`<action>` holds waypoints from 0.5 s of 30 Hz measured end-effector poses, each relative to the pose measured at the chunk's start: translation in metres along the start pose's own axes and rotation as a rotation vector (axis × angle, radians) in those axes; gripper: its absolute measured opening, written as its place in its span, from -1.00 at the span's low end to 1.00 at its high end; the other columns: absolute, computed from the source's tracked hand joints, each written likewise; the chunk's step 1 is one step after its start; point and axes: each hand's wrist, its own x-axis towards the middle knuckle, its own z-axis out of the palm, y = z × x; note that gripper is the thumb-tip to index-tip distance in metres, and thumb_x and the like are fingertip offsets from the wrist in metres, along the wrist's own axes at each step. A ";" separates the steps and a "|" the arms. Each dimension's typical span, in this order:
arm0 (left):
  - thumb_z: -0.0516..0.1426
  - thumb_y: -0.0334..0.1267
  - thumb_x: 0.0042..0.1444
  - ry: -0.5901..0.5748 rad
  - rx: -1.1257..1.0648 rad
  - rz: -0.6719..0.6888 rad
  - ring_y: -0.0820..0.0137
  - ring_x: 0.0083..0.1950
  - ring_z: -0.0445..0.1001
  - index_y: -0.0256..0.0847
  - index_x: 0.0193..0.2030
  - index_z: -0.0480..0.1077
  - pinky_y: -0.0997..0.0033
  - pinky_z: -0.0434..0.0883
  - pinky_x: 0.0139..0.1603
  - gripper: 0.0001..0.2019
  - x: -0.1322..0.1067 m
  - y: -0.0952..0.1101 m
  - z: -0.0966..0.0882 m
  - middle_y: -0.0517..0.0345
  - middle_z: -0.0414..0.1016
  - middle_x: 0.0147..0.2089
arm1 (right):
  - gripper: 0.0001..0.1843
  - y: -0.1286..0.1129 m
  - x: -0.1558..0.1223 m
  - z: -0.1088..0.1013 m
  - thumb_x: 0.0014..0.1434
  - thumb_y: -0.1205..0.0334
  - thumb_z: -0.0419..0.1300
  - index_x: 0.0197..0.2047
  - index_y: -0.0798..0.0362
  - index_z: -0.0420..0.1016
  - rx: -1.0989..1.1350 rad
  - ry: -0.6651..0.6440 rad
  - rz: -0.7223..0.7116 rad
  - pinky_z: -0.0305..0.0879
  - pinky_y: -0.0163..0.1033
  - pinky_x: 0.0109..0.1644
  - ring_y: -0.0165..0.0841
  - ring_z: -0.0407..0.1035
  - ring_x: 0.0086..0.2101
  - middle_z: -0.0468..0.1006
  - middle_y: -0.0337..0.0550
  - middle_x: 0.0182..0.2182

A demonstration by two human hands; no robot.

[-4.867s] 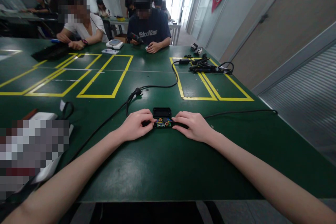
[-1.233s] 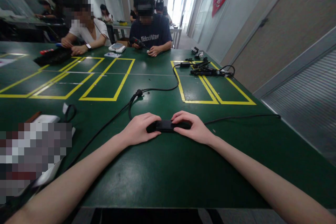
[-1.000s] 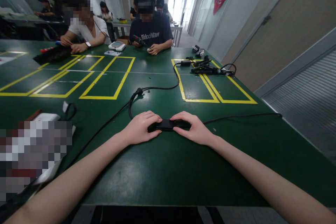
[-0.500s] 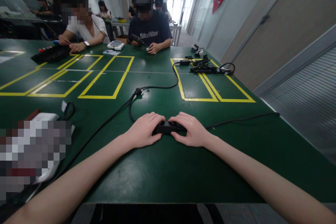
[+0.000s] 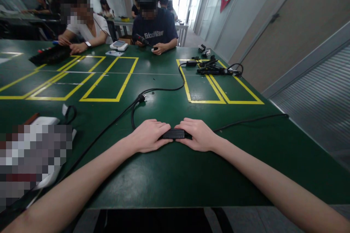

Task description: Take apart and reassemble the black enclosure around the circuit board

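Note:
A black power adapter (image 5: 174, 134) is between my hands just above or on the green table (image 5: 175, 185); I cannot tell which. My left hand (image 5: 150, 135) closes on its left end, thumb along the near side. On its other end, my right hand (image 5: 199, 134) pinches with thumb and fingers. From the left side a black cord (image 5: 132, 114) loops up to a plug (image 5: 141, 98) lying on the table. Another black cable (image 5: 251, 120) runs from behind my right hand toward the right edge.
Yellow tape outlines (image 5: 109, 99) mark the far half of the table. A pile of black adapters and cords (image 5: 213, 68) lies at the back right. White items, partly blurred (image 5: 46, 121), are at the left. Two people sit across, one holding a power screwdriver (image 5: 142, 40).
The adapter has been turned in my hands, so a different, ridged-looking face shows. My fingers have shifted on its ends. The view has moved slightly.

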 end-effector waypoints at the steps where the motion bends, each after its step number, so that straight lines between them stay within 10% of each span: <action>1: 0.04 -0.02 0.48 -0.002 -0.001 0.003 0.27 -0.26 0.57 -0.18 -0.14 0.33 0.29 0.38 -0.16 -0.73 0.000 0.000 0.000 0.08 0.62 -0.21 | -0.78 0.000 0.000 0.000 0.40 0.11 0.21 -0.07 0.10 0.52 -0.004 0.001 -0.001 0.35 -0.16 -0.24 -0.23 0.43 -0.28 0.61 -0.06 -0.29; 15: -0.04 0.00 0.51 0.180 -0.021 0.080 0.24 -0.10 0.58 -0.25 0.06 0.42 0.28 0.46 -0.11 -0.62 -0.006 -0.002 0.002 -0.03 0.61 -0.08 | -0.70 -0.006 -0.002 0.000 0.43 0.02 0.20 -0.04 0.09 0.55 -0.022 0.117 -0.029 0.41 -0.14 -0.26 -0.21 0.51 -0.32 0.66 -0.03 -0.29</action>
